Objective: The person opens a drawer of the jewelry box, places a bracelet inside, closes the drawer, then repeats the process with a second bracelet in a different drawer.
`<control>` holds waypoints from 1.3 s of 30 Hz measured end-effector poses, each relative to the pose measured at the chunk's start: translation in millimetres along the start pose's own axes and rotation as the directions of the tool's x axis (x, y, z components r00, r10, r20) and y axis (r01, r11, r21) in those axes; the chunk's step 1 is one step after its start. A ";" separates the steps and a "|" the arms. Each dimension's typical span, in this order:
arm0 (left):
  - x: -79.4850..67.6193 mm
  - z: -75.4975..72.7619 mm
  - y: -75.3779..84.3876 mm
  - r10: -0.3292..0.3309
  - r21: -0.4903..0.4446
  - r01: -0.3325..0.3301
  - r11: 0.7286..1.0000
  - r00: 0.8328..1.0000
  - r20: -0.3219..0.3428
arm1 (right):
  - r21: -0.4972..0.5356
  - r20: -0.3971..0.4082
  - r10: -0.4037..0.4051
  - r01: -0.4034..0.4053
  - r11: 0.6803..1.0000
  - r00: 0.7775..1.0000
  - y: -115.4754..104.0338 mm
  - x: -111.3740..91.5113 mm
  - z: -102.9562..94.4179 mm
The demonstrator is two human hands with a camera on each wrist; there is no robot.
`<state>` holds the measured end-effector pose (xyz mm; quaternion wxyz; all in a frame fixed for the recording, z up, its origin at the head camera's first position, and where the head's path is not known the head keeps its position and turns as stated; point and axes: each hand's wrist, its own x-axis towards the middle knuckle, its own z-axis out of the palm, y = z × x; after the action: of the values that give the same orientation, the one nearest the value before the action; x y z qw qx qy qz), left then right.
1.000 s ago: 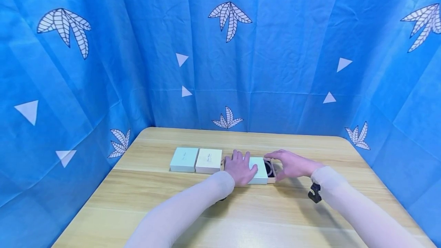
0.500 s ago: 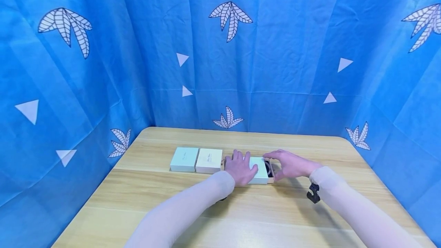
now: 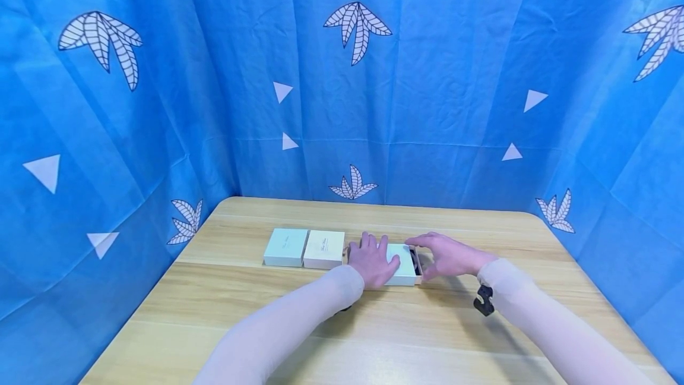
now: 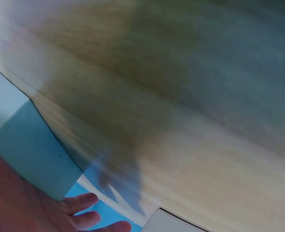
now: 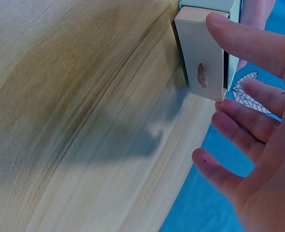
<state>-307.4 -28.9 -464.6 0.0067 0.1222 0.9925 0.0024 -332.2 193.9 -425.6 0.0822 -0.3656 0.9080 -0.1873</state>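
Note:
A mint-green slide-out gift box [image 3: 401, 265] lies on the table. Its cream drawer [image 5: 201, 53], with a small ribbon pull in its front, sticks out slightly to the right, and a narrow strip of dark inside shows. My left hand [image 3: 372, 262] rests on the box top, fingers straight and reaching past the far edge, thumb spread to the right. In the left wrist view its fingertips [image 4: 86, 200] show beyond the box's end. My right hand [image 3: 450, 255] holds the drawer front between thumb and a finger at opposite edges; its other fingers stay loose.
To the left sit a closed mint box [image 3: 285, 248] and a cream box [image 3: 324, 249], side by side. They stand on the same wooden table [image 3: 406, 337]. Behind the table's far edge hangs a blue patterned curtain [image 3: 443, 106].
The drawer has slid left into the mint sleeve, pushed by my right hand, and the round dark thing inside is now mostly covered. My left hand has stayed put.

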 end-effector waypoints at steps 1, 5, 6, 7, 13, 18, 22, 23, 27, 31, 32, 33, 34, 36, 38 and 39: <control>-0.4 -0.4 0.0 0.001 -0.002 -0.001 1.000 1.000 -0.005 | 0.000 0.000 -0.002 0.002 1.000 1.000 -0.2 0.3 0.0; -0.5 -0.8 -0.2 0.002 0.000 -0.002 1.000 1.000 -0.008 | 0.007 -0.002 -0.009 0.009 1.000 1.000 -2.6 1.0 0.1; -0.8 -1.2 -0.1 0.002 -0.002 -0.002 1.000 1.000 -0.008 | 0.008 -0.002 -0.007 0.007 1.000 1.000 -3.2 1.1 0.2; -0.7 -1.2 -0.1 0.002 -0.004 -0.002 1.000 1.000 -0.008 | 0.009 -0.004 -0.007 0.007 1.000 1.000 -3.7 1.1 0.4; -0.6 -0.9 0.5 0.002 -0.010 -0.002 1.000 1.000 -0.001 | 0.003 -0.012 -0.012 0.012 1.000 1.000 -4.3 2.0 2.4; 1.3 1.9 1.2 0.001 -0.004 -0.001 1.000 1.000 0.003 | 0.008 -0.009 -0.016 0.016 1.000 1.000 -3.5 1.8 3.0; 3.4 3.1 1.7 -0.005 0.015 0.005 1.000 1.000 0.014 | -0.004 -0.020 -0.029 0.029 1.000 0.999 -3.3 2.7 3.5; 4.0 3.3 1.7 -0.007 0.020 0.007 1.000 1.000 0.017 | -0.007 -0.024 -0.028 0.028 1.000 0.999 -3.5 3.1 3.4; 2.3 0.6 1.6 -0.007 0.024 0.006 1.000 1.000 0.013 | -0.022 -0.035 -0.035 0.034 0.999 0.999 -2.7 4.8 3.7; 0.8 -0.4 1.1 -0.001 0.021 0.001 1.000 1.000 0.001 | -0.019 -0.041 -0.024 0.023 1.000 0.999 -2.9 6.6 5.4; 1.3 0.1 1.1 0.000 0.025 0.000 1.000 1.000 0.004 | -0.015 -0.042 -0.018 0.017 1.000 0.999 -3.6 7.0 5.8; 1.7 0.8 1.0 0.000 0.026 0.000 1.000 1.000 0.003 | -0.014 -0.044 -0.013 0.013 1.000 0.999 -4.1 7.3 6.1; 2.3 1.5 0.9 0.001 0.024 -0.001 1.000 1.000 0.001 | -0.014 -0.046 -0.013 0.013 1.000 0.999 -4.5 7.7 6.5; 3.3 2.7 0.7 0.000 0.025 0.000 1.000 1.000 0.001 | -0.016 -0.049 -0.014 0.014 1.000 0.999 -4.9 7.9 7.1; 4.3 3.6 0.5 0.000 0.026 0.000 1.000 1.000 0.003 | -0.021 -0.048 -0.012 0.011 1.000 0.999 -5.1 8.0 7.5; 4.7 3.9 0.3 -0.001 0.026 0.001 1.000 1.000 0.003 | -0.023 -0.047 -0.011 0.010 1.000 0.999 -5.3 7.9 7.7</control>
<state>-311.8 -27.4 -468.5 0.0066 0.1220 0.9925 -0.0107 -332.3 182.7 -430.7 0.0556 -0.3668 0.9099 -0.1859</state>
